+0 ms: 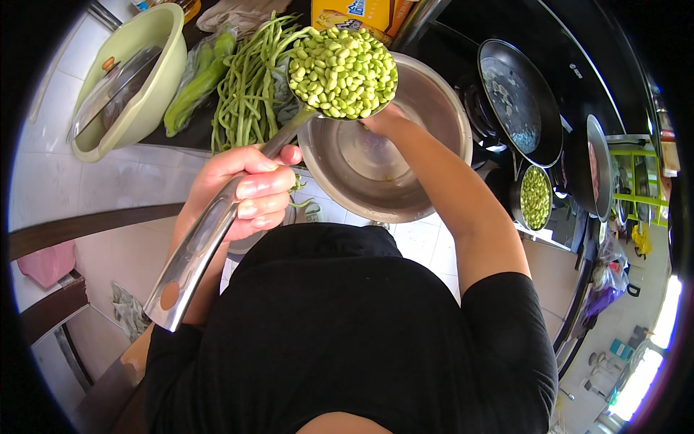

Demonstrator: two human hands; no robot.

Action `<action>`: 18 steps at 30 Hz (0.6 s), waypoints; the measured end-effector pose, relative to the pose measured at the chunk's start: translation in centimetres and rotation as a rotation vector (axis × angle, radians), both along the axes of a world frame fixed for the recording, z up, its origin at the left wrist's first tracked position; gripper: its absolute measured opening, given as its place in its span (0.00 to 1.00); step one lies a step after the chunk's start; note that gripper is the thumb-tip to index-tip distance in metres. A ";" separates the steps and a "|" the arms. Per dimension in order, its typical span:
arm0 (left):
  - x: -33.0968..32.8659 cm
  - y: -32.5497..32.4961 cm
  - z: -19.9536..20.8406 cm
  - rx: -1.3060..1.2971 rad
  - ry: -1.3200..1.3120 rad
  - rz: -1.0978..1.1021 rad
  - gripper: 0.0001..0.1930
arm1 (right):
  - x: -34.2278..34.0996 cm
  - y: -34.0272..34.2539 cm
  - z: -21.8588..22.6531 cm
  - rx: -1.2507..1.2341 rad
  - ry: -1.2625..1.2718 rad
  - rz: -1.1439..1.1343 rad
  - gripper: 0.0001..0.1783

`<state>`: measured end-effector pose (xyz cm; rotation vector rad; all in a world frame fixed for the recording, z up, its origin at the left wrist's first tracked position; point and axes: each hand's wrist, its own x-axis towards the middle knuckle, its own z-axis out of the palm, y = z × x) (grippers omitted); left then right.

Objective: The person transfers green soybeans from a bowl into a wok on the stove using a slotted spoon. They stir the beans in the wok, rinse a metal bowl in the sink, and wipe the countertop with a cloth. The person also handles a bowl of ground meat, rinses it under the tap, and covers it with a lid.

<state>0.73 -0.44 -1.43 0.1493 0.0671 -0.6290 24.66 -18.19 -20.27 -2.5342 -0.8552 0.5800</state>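
Note:
My left hand [253,189] is wrapped round the long steel handle of a ladle [206,246]. Shelled green beans [343,72] fill the ladle's round bowl in a heap. Beneath and behind it is a wide stainless-steel basin [441,130], with only a few small bits visible inside. My right hand [383,119] reaches across the basin to the underside of the ladle's bowl. The bowl hides its fingers, so I cannot tell whether they grip the bowl or just lie under it.
Long green bean pods [249,83] lie left of the ladle, beside bagged green vegetables [199,87]. A pale green tub [163,79] holds a glass lid. At the right stand a dark frying pan [520,94], a small pot of green beans [536,199] and another pan [596,166].

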 end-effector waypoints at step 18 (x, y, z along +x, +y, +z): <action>0.3 0.2 0.2 -0.012 -0.015 -0.034 0.16 | -0.8 1.9 -1.1 0.041 -0.304 0.126 0.26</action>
